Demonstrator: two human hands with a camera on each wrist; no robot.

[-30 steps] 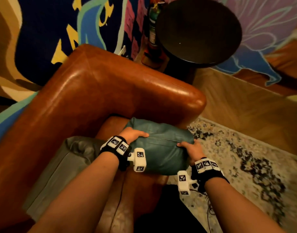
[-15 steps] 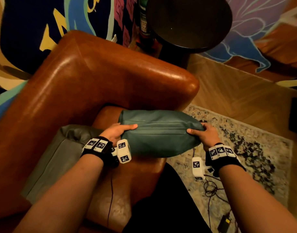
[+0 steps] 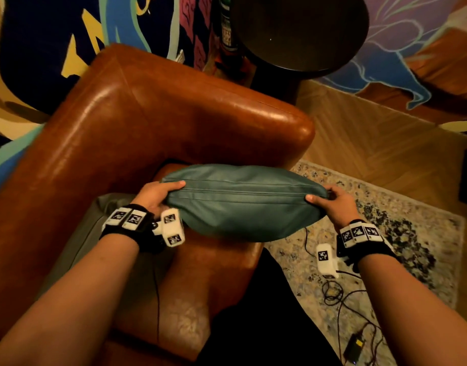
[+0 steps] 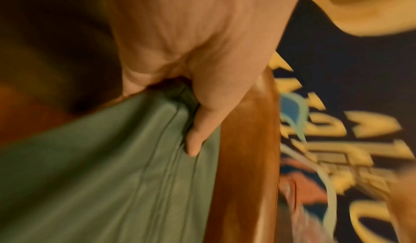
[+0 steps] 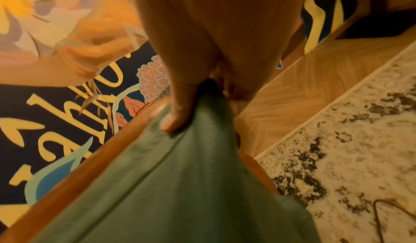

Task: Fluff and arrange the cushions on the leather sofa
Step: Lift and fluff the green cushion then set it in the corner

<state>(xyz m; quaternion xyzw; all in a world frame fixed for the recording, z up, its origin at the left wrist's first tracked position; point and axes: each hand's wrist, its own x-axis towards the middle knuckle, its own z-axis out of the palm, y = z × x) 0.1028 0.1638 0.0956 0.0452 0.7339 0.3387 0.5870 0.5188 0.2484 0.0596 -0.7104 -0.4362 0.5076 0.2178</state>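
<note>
Bright painted walls and a wood floor sit behind the brown leather sofa point(image 3: 153, 122), and I am looking down at its corner seat. I have the green cushion point(image 3: 243, 204) lifted just above the seat, in front of the arm of the sofa. My left hand point(image 3: 154, 195) grips the left end, with the thumb on top and the other fingers curled under. My right hand point(image 3: 335, 200) pinches the right end the same way. The cushion's long side runs left to right between my hands, and its seam faces up at me. One flat side faces the sofa back and the other faces me. To fluff it well, I think I should push both ends toward the middle and then pull them apart, a few times, so the filling spreads out. I should keep my grip on the corners firm, because the smooth cover may slip. A grey cushion point(image 3: 87, 241) lies on the seat to my left, partly under my arm. A round dark table point(image 3: 301, 33) stands past the sofa, and a speckled rug point(image 3: 401, 233) with some cables point(image 3: 335, 294) lies to my right.
</note>
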